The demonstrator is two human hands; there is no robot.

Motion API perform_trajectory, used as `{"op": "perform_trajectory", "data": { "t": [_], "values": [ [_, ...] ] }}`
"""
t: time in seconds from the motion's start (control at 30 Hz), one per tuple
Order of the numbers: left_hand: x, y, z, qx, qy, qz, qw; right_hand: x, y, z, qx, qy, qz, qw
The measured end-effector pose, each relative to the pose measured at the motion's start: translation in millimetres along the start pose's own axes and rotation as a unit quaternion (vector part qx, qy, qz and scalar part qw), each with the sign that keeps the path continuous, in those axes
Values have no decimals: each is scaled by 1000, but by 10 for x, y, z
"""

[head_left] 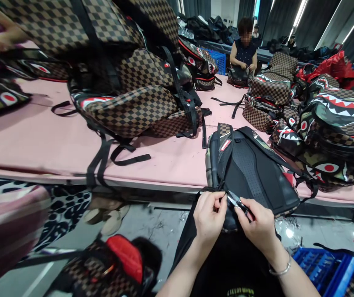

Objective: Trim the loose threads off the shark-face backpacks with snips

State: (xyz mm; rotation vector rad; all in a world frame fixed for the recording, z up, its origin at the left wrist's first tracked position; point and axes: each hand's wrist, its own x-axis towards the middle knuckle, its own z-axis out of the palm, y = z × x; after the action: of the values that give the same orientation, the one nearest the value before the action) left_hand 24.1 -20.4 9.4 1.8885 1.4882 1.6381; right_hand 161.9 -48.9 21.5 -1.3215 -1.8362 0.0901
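Observation:
A black-backed backpack (254, 169) with checkered and camouflage trim lies with its padded back up at the table's front edge, its lower end tilted toward me. My right hand (257, 220) is closed around small thread snips (234, 199) with silver blades and dark handles. The blades point at the fingertips of my left hand (210, 214), which pinch at the near end of the shoulder strap (225, 154). What those fingertips hold is too small to make out. Both hands are close together, just over the backpack's near left edge.
Checkered backpacks (133, 99) are heaped at left on the pink table (170, 165); shark-mouth backpacks (328, 136) pile up at right. A blue crate (322, 268) and a red-lined bag (124, 255) are below. One person (244, 51) works across the table; another's hand (5, 39) shows at left.

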Motion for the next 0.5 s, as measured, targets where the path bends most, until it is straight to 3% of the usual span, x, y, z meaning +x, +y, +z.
{"op": "perform_trajectory", "data": {
  "t": [0.13, 0.3, 0.4, 0.5],
  "values": [
    [-17, -2, 5, 18, -2, 18, 1000, 4, -5, 28, -11, 4, -10, 1000],
    [-27, 16, 22, 17, -7, 9, 1000, 10, 9, 28, -12, -37, 20, 999],
    [-20, 30, 26, 1, -10, -31, 999, 15, 16, 6, 11, -53, 40, 998],
    [24, 13, -9, -49, -31, -118, 991, 22, 27, -4, 65, -30, 91, 993]
  ]
}}
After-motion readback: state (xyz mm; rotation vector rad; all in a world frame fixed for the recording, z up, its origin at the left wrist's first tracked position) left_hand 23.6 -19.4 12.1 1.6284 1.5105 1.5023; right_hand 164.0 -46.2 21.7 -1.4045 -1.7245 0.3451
